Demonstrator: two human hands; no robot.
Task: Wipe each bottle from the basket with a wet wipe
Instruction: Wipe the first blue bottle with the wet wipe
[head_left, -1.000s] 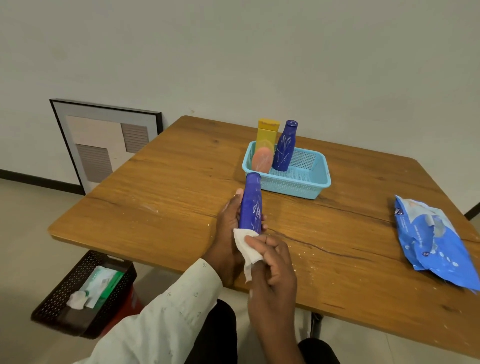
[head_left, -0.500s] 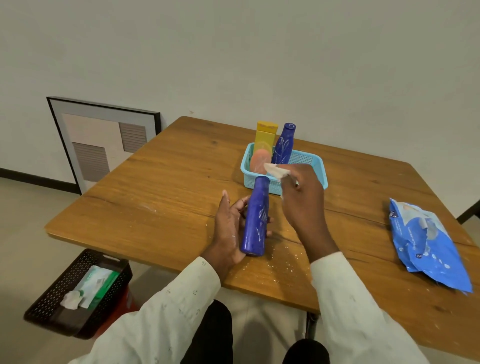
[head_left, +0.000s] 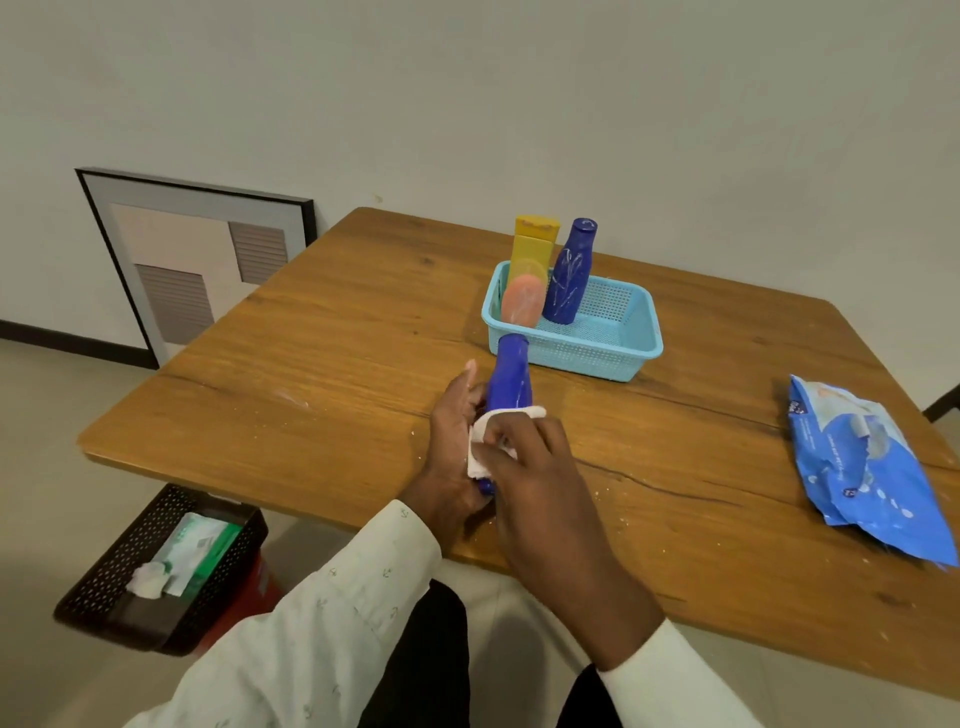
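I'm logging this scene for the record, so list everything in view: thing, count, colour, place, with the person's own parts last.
held bottle: 1, dark blue, over the table's near middle, in the left hand
wet wipe: 1, white, wrapped on the held bottle's lower part
basket: 1, light blue, on the table beyond the hands
bottles in basket: 3, yellow, dark blue, pink-orange, at its left end
wipes pack: 1, blue, table's right edge
table: 1, brown wood
black crate: 1, on the floor at left, holding a green and white pack and a crumpled white wipe
framed panel: 1, black frame, leaning on the wall
left hand: holds the bottle
right hand: grips the wipe
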